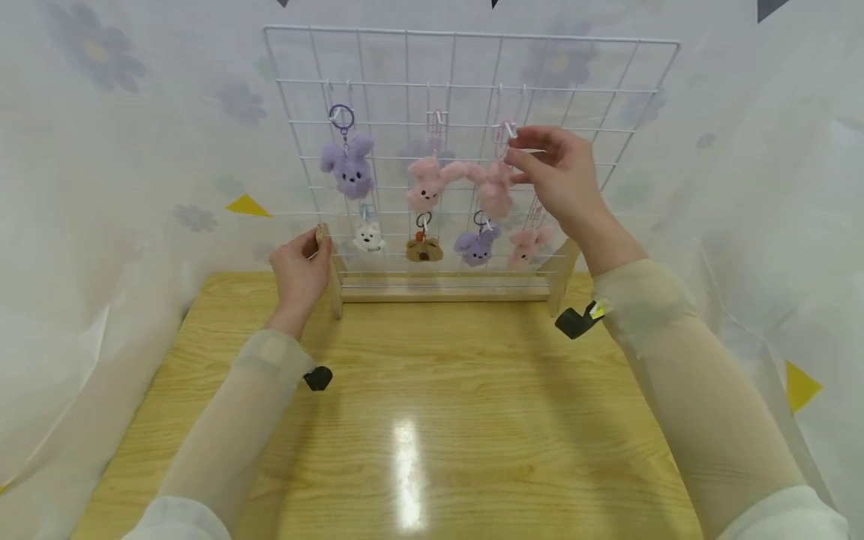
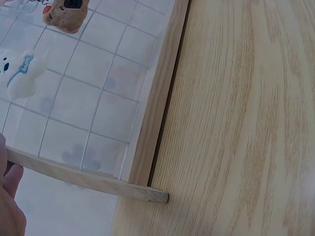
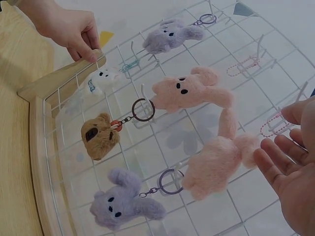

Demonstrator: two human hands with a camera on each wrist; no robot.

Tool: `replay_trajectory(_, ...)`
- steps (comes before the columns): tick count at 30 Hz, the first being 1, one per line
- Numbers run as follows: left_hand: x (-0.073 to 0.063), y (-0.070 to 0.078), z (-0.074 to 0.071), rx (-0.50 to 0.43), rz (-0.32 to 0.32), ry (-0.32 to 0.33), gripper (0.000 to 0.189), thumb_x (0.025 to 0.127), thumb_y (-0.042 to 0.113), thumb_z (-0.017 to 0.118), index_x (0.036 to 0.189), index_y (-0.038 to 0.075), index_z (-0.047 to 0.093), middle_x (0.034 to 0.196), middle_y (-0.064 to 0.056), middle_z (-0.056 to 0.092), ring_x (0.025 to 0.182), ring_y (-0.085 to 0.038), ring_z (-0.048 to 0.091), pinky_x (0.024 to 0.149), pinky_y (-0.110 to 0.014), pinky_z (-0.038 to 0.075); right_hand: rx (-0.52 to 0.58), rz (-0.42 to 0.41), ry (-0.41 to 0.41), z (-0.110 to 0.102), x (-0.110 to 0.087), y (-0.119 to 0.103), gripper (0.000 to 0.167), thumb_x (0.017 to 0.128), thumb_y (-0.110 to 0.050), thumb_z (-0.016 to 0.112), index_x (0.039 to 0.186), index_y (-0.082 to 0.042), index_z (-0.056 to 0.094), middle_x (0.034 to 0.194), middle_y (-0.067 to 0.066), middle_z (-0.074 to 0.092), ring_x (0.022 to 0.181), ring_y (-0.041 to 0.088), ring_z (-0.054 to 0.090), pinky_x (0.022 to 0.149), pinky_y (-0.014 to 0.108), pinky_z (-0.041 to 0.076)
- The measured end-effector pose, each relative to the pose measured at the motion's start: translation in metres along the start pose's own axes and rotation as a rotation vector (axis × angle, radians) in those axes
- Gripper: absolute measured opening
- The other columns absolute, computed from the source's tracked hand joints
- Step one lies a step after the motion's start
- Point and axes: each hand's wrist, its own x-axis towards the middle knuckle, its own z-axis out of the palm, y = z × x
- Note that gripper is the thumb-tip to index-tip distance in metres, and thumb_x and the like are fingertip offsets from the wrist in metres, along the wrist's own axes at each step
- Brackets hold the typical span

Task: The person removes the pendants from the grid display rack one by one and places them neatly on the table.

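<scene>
My left hand (image 1: pixel 301 270) grips the upper end of the wooden side post (image 2: pixel 88 178) of a display stand, thumb against fingers. My right hand (image 1: pixel 563 172) is at the upper right hook (image 1: pixel 509 130), its fingers loosely bent and spread apart. On that hook hangs a pink bead chain (image 3: pixel 271 126) with a pink plush rabbit charm (image 3: pixel 214 164), seen from behind. In the right wrist view the thumb lies near the bead chain and a fingertip is right at the charm's ear. A second pink plush charm (image 1: pixel 425 186) hangs beside it, their ears meeting.
The white wire grid (image 1: pixel 472 34) stands upright on a wooden base (image 1: pixel 445 291). Also hanging are a large purple charm (image 1: pixel 351 171), a white dog (image 1: pixel 369 237), a brown bear (image 1: pixel 424 250), a small purple charm (image 1: pixel 477 247) and a lower pink one (image 1: pixel 529 247). Wood-grain table (image 1: pixel 472 390) in front.
</scene>
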Motion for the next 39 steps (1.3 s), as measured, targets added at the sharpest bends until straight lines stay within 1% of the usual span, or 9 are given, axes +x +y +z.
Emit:
replay_trajectory(5,0.001,0.0,-0.001,0.031,0.009,-0.003,0.029,0.103,0.013,0.07,0.127,-0.003,0.074,0.115,-0.021,0.076,0.104,-0.028,0.075,0.089,-0.03,0.062,0.037,0.054,0.008,0.001,0.002,0.0,0.034,0.099,-0.005,0.075,0.131,0.003,0.067,0.124,0.02,0.068,0.106,0.027,0.07,0.083,0.029,0.064)
replay_trajectory(10,0.002,-0.001,-0.001,0.064,-0.018,-0.015,0.029,0.104,0.016,0.069,0.127,-0.002,0.074,0.114,-0.02,0.076,0.102,-0.028,0.075,0.087,-0.03,0.063,0.078,0.071,0.018,0.002,0.004,0.0,0.034,0.098,-0.004,0.076,0.129,0.006,0.068,0.115,0.019,0.071,0.1,0.027,0.071,0.081,0.03,0.064)
replay_trajectory(15,0.003,0.0,0.0,0.047,-0.049,-0.031,0.03,0.104,0.016,0.069,0.127,-0.002,0.074,0.115,-0.02,0.076,0.103,-0.028,0.075,0.085,-0.024,0.062,0.093,0.082,0.022,0.005,0.005,0.001,0.033,0.097,-0.004,0.076,0.128,0.007,0.068,0.111,0.016,0.073,0.097,0.027,0.072,0.081,0.03,0.064)
replay_trajectory(18,0.003,0.0,-0.001,0.037,-0.052,-0.035,0.029,0.104,0.015,0.069,0.126,-0.003,0.074,0.114,-0.021,0.076,0.102,-0.027,0.075,0.083,-0.022,0.061,0.095,0.079,0.023,0.006,0.006,0.0,0.031,0.097,-0.003,0.076,0.126,0.007,0.069,0.109,0.014,0.074,0.095,0.027,0.073,0.08,0.029,0.064)
replay_trajectory(21,0.004,-0.001,-0.001,0.034,-0.04,-0.038,0.028,0.103,0.014,0.07,0.124,-0.004,0.075,0.113,-0.021,0.076,0.101,-0.028,0.076,0.083,-0.022,0.062,0.08,0.07,0.024,0.008,0.008,-0.001,0.027,0.098,-0.003,0.075,0.123,0.007,0.071,0.109,0.014,0.074,0.094,0.026,0.072,0.079,0.028,0.064)
replay_trajectory(27,0.003,-0.003,-0.002,0.039,-0.007,-0.026,0.027,0.103,0.013,0.07,0.123,-0.005,0.075,0.112,-0.022,0.076,0.1,-0.029,0.076,0.082,-0.022,0.062,0.017,0.079,0.029,0.01,0.012,-0.003,0.026,0.101,-0.009,0.073,0.122,0.006,0.072,0.113,0.014,0.075,0.095,0.025,0.072,0.08,0.027,0.064)
replay_trajectory(30,0.003,-0.005,-0.002,0.037,0.002,-0.024,0.027,0.103,0.012,0.07,0.123,-0.006,0.074,0.112,-0.022,0.076,0.1,-0.029,0.076,0.082,-0.022,0.062,0.032,0.091,0.045,0.012,0.014,-0.005,0.022,0.101,-0.008,0.073,0.118,0.005,0.073,0.11,0.013,0.075,0.092,0.025,0.072,0.081,0.027,0.063)
replay_trajectory(34,0.004,-0.004,-0.002,0.034,-0.005,-0.037,0.029,0.103,0.013,0.07,0.124,-0.006,0.074,0.112,-0.023,0.076,0.101,-0.03,0.075,0.084,-0.023,0.062,0.075,0.094,0.068,0.013,0.017,-0.006,0.014,0.099,-0.004,0.073,0.111,0.004,0.075,0.104,0.015,0.076,0.087,0.024,0.072,0.078,0.026,0.064)
replay_trajectory(39,0.003,-0.002,-0.002,0.028,-0.016,-0.046,0.029,0.103,0.014,0.07,0.125,-0.006,0.074,0.112,-0.022,0.076,0.101,-0.029,0.075,0.084,-0.024,0.062,0.07,0.099,0.067,0.014,0.017,-0.007,0.014,0.099,-0.004,0.074,0.109,0.004,0.076,0.102,0.014,0.075,0.086,0.024,0.072,0.077,0.026,0.064)
